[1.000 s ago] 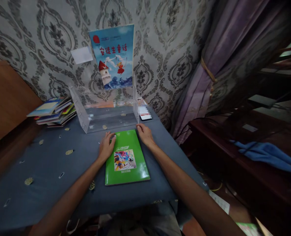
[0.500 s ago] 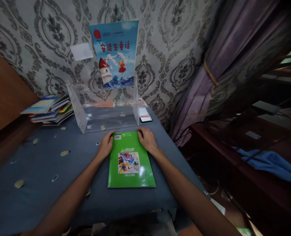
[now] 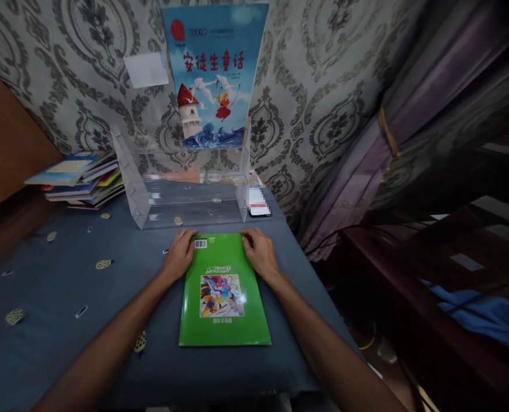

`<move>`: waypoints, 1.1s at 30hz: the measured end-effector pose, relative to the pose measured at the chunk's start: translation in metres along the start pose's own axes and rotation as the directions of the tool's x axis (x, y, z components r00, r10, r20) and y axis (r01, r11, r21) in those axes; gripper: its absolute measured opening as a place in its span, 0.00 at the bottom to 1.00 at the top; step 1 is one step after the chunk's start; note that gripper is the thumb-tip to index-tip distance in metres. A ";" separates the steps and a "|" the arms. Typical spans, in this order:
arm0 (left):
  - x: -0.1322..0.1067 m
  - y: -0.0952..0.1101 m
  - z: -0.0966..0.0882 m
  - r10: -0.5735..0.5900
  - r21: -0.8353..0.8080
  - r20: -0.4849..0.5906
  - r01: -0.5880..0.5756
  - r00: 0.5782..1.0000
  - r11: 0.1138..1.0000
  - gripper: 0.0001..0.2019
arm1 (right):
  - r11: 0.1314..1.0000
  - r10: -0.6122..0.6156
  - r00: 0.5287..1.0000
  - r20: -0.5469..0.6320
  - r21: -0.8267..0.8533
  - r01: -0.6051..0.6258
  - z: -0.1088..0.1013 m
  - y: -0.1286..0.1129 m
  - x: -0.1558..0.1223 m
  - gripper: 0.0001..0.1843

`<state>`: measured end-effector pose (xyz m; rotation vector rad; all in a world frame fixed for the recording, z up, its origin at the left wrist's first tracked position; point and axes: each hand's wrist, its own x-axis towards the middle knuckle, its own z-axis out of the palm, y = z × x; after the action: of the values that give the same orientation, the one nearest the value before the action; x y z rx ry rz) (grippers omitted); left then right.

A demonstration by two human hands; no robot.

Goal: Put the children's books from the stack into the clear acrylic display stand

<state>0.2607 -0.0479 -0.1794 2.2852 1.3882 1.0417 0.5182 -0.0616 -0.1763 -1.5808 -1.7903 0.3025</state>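
Steadying green book [image 3: 225, 320] by its far corners, mid-tabletop before clear stand [image 3: 185, 201]: left hand [image 3: 179, 258], right hand [image 3: 261, 256] laid open, clasping nothing; lifting would likely need a pinch.

One head-worn camera looks forward and down from close above the worktop [image 3: 56, 297], facing the patterned wall [image 3: 306, 86]. Both forearms reach in from the lower edge; the curtain [image 3: 409, 114] fills the right side.
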 end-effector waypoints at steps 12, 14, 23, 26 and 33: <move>-0.001 0.006 0.005 0.048 0.112 -0.019 -0.046 0.999 0.993 0.16 | 0.998 0.034 0.999 0.036 0.058 -0.036 -0.009 -0.006 -0.002 0.15; -0.001 0.008 0.005 0.053 0.132 -0.013 -0.051 0.999 0.990 0.17 | 0.997 0.050 0.998 0.040 0.053 -0.052 -0.011 -0.008 -0.002 0.15; -0.001 0.022 -0.011 0.148 0.211 0.107 -0.168 0.983 0.963 0.16 | 0.994 0.105 0.994 -0.004 0.008 -0.105 -0.013 -0.010 0.000 0.15; 0.000 0.028 -0.015 0.158 0.287 0.178 -0.205 0.971 0.936 0.16 | 0.992 0.126 0.991 -0.042 0.024 -0.125 -0.013 -0.011 0.000 0.15; 0.004 0.040 -0.018 0.141 0.414 0.307 -0.266 0.941 0.871 0.21 | 0.988 0.109 0.993 -0.041 0.111 -0.104 -0.013 -0.012 -0.001 0.17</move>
<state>0.2762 -0.0670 -0.1424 2.8318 1.4059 0.4534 0.5167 -0.0686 -0.1602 -1.5961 -1.6289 0.4041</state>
